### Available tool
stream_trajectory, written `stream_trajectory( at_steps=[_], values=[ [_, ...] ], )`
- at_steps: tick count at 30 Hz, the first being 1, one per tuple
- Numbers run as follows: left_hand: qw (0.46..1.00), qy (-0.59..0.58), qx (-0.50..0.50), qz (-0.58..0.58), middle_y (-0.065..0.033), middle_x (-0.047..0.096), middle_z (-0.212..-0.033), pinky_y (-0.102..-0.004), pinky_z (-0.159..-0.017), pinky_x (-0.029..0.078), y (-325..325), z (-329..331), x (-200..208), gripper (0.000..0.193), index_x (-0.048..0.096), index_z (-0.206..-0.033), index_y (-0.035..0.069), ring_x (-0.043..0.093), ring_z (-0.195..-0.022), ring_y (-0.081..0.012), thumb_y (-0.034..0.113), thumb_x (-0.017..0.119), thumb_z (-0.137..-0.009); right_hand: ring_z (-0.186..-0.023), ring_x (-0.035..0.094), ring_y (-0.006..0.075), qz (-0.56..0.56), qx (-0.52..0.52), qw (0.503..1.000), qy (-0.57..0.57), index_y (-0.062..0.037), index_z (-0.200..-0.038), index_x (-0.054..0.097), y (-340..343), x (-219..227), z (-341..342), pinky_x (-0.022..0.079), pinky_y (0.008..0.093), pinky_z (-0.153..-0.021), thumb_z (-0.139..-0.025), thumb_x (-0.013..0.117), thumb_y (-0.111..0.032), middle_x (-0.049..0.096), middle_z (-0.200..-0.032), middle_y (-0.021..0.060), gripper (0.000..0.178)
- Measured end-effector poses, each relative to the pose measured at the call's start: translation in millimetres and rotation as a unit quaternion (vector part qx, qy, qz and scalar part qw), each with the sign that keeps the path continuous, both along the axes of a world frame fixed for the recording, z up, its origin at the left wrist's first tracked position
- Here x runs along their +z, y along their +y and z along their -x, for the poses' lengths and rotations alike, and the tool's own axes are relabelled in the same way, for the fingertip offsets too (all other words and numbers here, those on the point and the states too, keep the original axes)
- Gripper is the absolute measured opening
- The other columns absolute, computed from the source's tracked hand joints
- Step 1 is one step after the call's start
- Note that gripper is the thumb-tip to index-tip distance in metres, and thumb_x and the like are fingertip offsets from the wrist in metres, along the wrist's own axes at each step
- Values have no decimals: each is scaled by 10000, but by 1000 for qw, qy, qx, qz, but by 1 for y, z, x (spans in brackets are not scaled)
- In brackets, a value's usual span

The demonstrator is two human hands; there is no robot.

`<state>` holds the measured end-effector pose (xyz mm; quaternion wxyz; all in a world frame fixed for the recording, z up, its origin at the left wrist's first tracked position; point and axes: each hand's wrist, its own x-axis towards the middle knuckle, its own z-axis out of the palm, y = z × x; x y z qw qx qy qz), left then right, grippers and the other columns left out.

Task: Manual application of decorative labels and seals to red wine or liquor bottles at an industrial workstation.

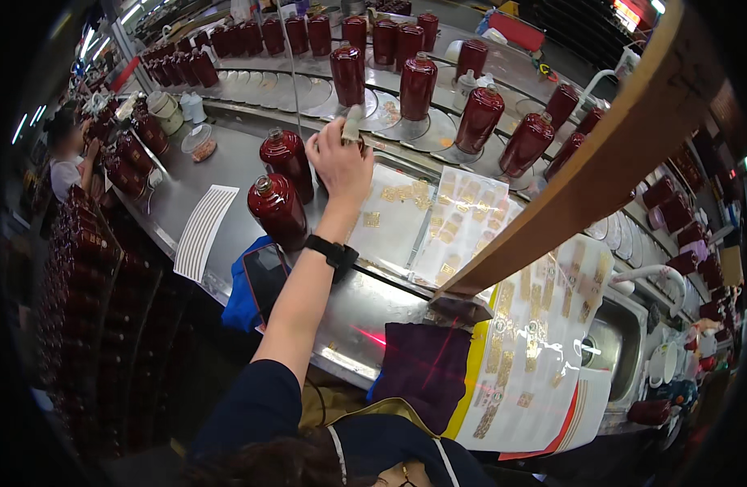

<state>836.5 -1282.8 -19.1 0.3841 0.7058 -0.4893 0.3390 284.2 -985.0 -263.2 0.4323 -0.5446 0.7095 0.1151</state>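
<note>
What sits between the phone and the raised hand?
In the head view, a dark red bottle stands between the phone and the left hand.

glossy white backing sheets of small gold foil labels (438, 215) lie on the steel counter; a white striped label sheet (201, 231) lies left; a dark phone screen (265, 276) at the near edge.

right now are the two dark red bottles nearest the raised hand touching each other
Cannot tell. In the head view the front bottle overlaps the rear bottle, hiding any gap or contact.
</note>
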Motion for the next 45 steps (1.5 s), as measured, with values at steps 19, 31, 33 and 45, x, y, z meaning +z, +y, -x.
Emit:
stream_trajectory(
  at_steps=[19, 31, 33, 45],
  values=[
    [836, 321, -395, 206, -100, 634, -1302, -329, -1013, 565, 179, 70, 127, 616, 589, -1309, 22, 649, -1120, -166, -34, 901, -780, -851, 725, 380, 35, 143, 980, -135, -41, -938, 775, 66, 289, -19, 567, 454, -799, -946, 729, -343, 741, -901, 184, 306],
    [305, 815, -484, -93, -104, 704, -1250, -332, -951, 581, 239, 169, 56, 474, 572, -1364, 14, 702, -1077, -178, 157, 790, -969, -1260, 634, 464, 501, 188, 771, -347, 17, -1600, 395, -12, 307, -169, 568, 445, -1002, -733, 916, -86, 563, -1466, 298, 1017],
    [318, 845, -419, -99, -101, 675, -1267, -332, -950, 580, 262, 200, 43, 539, 505, -1411, 19, 683, -1095, -171, 208, 778, -986, -1253, 637, 469, 487, 130, 789, -351, 34, -1609, 369, 0, 291, -169, 567, 448, -1007, -733, 914, -81, 573, -1447, 309, 1038],
    [468, 756, -426, -165, -119, 625, -1257, -305, -923, 560, 290, 241, 9, 538, 440, -1411, -12, 638, -1087, -144, 240, 725, -1031, -1268, 678, 343, 438, 20, 815, -379, 35, -1663, 213, 25, 256, -166, 565, 414, -1031, -789, 921, -91, 629, -1427, 254, 1132]
  ],
)
